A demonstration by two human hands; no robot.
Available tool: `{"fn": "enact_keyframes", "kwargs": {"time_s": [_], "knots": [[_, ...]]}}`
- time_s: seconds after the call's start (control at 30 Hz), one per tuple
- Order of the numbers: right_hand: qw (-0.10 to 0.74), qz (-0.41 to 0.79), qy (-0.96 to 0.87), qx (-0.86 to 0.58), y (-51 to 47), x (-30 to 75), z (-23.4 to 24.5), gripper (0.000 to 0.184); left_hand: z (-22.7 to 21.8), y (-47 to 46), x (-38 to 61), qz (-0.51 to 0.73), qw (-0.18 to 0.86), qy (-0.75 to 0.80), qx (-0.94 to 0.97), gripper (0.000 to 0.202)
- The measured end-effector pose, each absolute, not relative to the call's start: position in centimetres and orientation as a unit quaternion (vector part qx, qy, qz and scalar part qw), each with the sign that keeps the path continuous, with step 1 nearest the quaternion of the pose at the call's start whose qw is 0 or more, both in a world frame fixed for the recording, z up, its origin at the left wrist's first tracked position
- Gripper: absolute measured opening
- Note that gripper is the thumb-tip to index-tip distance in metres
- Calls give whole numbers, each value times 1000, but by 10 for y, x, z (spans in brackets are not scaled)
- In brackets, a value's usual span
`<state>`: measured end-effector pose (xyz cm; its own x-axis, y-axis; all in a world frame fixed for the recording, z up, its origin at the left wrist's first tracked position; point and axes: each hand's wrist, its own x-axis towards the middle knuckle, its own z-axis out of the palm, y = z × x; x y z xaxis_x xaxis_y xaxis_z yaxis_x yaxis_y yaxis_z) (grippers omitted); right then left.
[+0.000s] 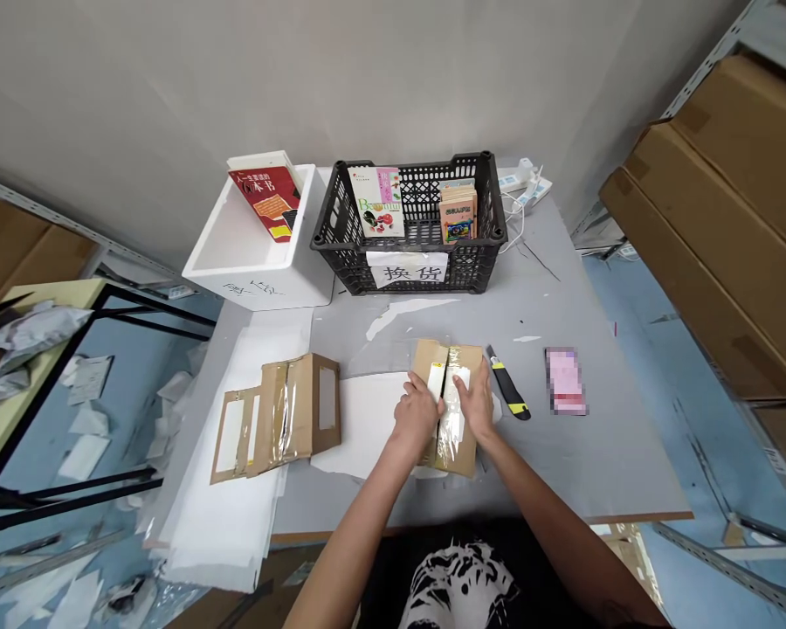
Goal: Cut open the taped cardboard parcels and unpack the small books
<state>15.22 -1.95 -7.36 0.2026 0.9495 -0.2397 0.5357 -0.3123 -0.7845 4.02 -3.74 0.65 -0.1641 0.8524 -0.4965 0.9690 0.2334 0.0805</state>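
A small taped cardboard box (457,456) lies in front of me, with a dark slit running lengthwise between its two top flaps. My left hand (417,409) grips the left flap, its fingers bent at the slit. Over the right flap and side of the box, my right hand (475,402) is closed, thumb on top near a white label. Just right of the box lies a black and yellow utility knife (511,386). A second cardboard box (294,411), with a flap folded out, stands to the left.
Behind the boxes, a black plastic crate (419,278) and a white foam box (249,284) hold books. A phone with a blurred screen (566,381) lies at right. White paper sheets (229,515) cover the left of the grey table. A power strip (530,188) sits at the back.
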Motion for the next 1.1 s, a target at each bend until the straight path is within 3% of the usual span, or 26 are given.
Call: {"fn": "enact_keyframes", "kwargs": {"time_s": [0.3, 0.47, 0.6, 0.7, 0.8, 0.93, 1.1], "knots": [[274, 349, -521, -729, -18, 153, -75, 75, 24, -36, -11, -41, 428, 650, 626, 61], [253, 332, -539, -731, -21, 160, -74, 75, 6, -42, -50, 138, 513, 635, 561, 50], [223, 305, -563, -735, -22, 156, -70, 78, -7, -51, -58, 131, 424, 687, 575, 63], [191, 235, -590, -749, -23, 146, -60, 96, -8, -55, -42, 42, 222, 762, 607, 76], [144, 175, -629, -744, -23, 135, -46, 106, -9, -57, -16, 6, 55, 749, 661, 73], [85, 176, -654, -731, -18, 128, -35, 92, -29, -57, 13, 8, 75, 741, 668, 64], [101, 210, -694, -681, -11, 143, -34, 72, -60, -57, 24, 65, 160, 775, 607, 64]]}}
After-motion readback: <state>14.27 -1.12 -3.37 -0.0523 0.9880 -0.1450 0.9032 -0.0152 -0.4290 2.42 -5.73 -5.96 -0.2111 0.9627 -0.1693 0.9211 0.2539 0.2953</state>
